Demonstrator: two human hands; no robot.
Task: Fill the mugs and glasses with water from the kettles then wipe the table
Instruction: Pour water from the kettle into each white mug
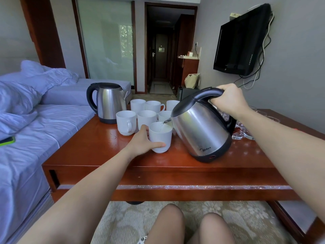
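**Right hand [228, 101] pours from the tilted kettle [200, 131], left hand [142, 143] holds the mug [161, 138]**

Head view: my right hand is curled tight round the tilted kettle's black handle. The spout hangs over the mug, and a thin stream of water [162, 125] falls into it. My left hand wraps the mug's side, thumb across the front, on the wooden table [105, 155]. Just beyond my left hand stand six more white mugs [125, 122], and past those a second kettle [110, 103], upright. Clear glasses [242, 132] sit below my right wrist.
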